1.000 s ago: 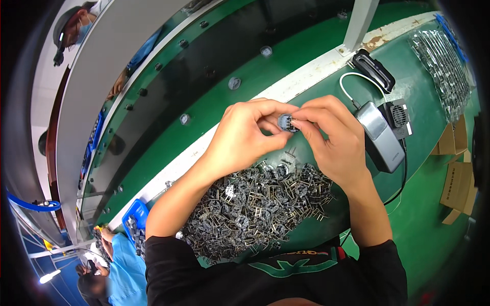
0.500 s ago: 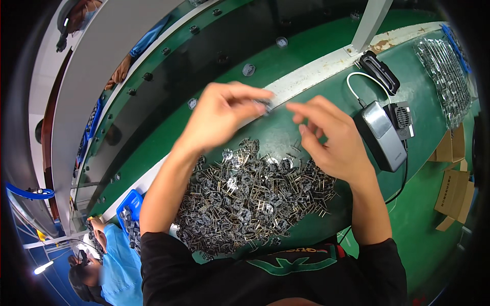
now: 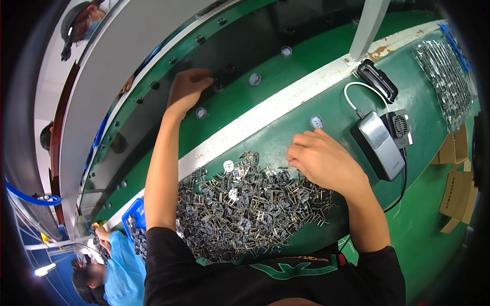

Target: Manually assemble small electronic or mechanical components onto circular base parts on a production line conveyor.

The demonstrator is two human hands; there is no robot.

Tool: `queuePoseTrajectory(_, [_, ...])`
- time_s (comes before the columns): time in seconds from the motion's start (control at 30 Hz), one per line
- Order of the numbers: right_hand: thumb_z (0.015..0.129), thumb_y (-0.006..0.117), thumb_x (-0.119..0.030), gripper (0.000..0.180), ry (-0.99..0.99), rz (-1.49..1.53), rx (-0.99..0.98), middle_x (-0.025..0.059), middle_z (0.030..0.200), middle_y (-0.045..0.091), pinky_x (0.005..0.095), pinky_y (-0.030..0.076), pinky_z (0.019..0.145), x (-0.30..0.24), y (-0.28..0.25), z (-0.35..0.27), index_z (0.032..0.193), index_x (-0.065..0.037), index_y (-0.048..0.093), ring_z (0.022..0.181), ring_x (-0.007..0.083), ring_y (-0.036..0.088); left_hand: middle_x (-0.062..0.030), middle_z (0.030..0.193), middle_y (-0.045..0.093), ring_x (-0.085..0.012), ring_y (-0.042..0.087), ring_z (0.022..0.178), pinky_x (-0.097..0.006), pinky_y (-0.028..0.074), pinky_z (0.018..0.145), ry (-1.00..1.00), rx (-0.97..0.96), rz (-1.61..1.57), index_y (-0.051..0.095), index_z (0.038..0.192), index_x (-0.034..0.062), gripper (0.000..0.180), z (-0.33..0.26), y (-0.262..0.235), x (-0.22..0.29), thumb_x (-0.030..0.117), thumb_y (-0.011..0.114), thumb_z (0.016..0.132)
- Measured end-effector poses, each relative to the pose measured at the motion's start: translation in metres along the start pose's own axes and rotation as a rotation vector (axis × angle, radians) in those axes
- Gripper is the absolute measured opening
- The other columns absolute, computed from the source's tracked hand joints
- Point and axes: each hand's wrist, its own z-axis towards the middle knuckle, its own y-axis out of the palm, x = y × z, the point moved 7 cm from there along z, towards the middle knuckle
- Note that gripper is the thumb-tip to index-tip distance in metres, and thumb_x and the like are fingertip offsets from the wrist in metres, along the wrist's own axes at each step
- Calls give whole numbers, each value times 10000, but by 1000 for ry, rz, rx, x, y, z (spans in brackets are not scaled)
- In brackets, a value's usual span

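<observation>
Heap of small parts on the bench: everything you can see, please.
The heap is a broad, loose tangle of small dark-grey and black pieces, plastic-looking, many with thin brass-coloured metal prongs pointing every way; a few pale or shiny faces show. It lies on the green bench top, between the person's forearms. The right hand is at its upper right edge; whether its fingertips touch pieces is hidden.

A heap of dark parts (image 3: 250,209) with metal pins lies jumbled at the lower center of the frame. One round grey part (image 3: 316,122) sits apart from it, right of center.
</observation>
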Motion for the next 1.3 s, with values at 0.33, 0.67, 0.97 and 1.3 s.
queuePoseTrajectory(0.33, [809,728,-91,210,104,44,-197,101,967,567,430,514,802,11,6,-12,1013,-48,712,885,317,631,-177,1017,744,-334,713,986,-384,544,895,302,-65,462,712,1183,45,435,49,112,165,341,728,864])
queuePoseTrajectory(0.67, [788,777,-130,184,-41,200,355,70,803,566,408,529,645,-3,-43,1,776,-33,622,717,283,639,-87,928,706,-161,690,845,-263,559,799,31,-426,-716,635,1183,-41,351,38,123,154,44,758,865])
queuePoseTrajectory(0.97, [833,767,-22,118,157,443,736,83,896,699,288,548,634,6,-64,-9,948,-17,742,754,177,686,-121,991,723,-160,711,840,-245,600,782,-231,-540,-1096,630,1288,-44,441,-94,73,137,-30,746,862])
queuePoseTrajectory(1.3, [811,781,8,137,14,479,731,64,862,692,266,509,581,-7,-63,-8,940,-19,742,696,121,639,-134,928,717,-146,721,741,-232,590,684,4,-462,-786,700,1196,-53,397,-148,43,138,-70,778,807])
